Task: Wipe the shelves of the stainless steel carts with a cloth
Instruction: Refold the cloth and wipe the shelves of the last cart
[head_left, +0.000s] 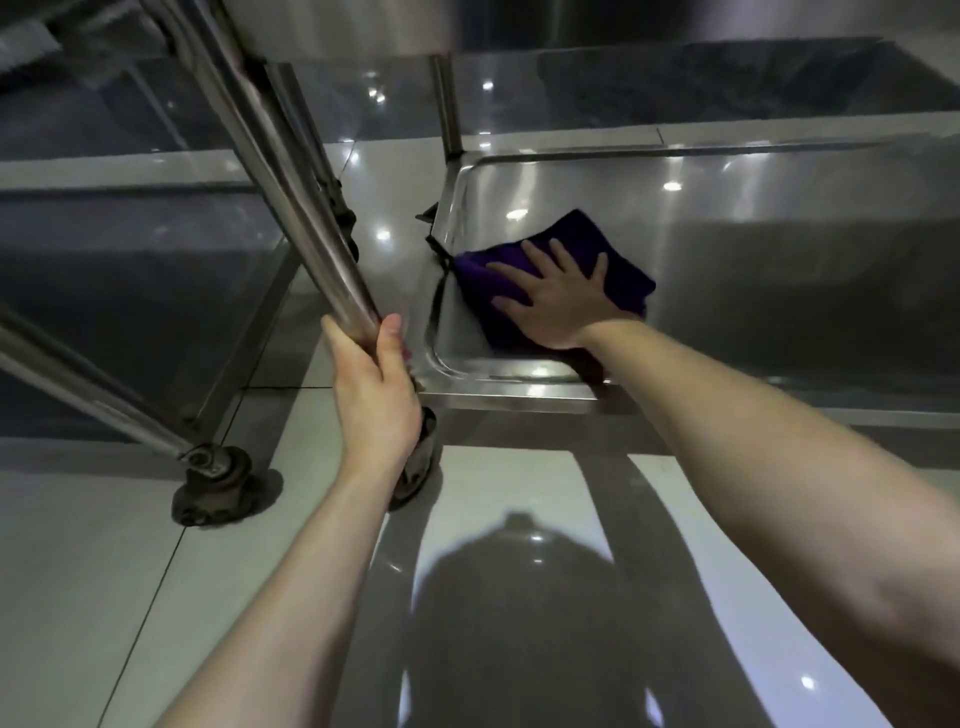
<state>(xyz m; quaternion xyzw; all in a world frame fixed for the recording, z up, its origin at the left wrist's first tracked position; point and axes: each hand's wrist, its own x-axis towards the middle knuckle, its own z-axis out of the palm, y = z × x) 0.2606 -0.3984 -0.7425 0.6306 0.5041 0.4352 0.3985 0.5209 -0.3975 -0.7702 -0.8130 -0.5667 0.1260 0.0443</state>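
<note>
Cloth (569, 231) lies in left corner of lower shelf (753, 312) under right hand (561, 296), fingers spread flat; left hand (374, 384) curls fingers round cart post (291, 182); even pressure, overlapping strokes along rim (519, 387) advised.

Looking down at a stainless steel cart, a person's right hand (558, 304) presses flat, fingers spread, on a purple cloth (626, 288) lying in the near left corner of the cart's bottom shelf (779, 291). The left hand (376, 395) grips the cart's upright post (291, 197) just beside that corner. A caster wheel (218, 488) stands on the glossy tiled floor (78, 597), where the person's shadow (519, 597) falls.
</note>
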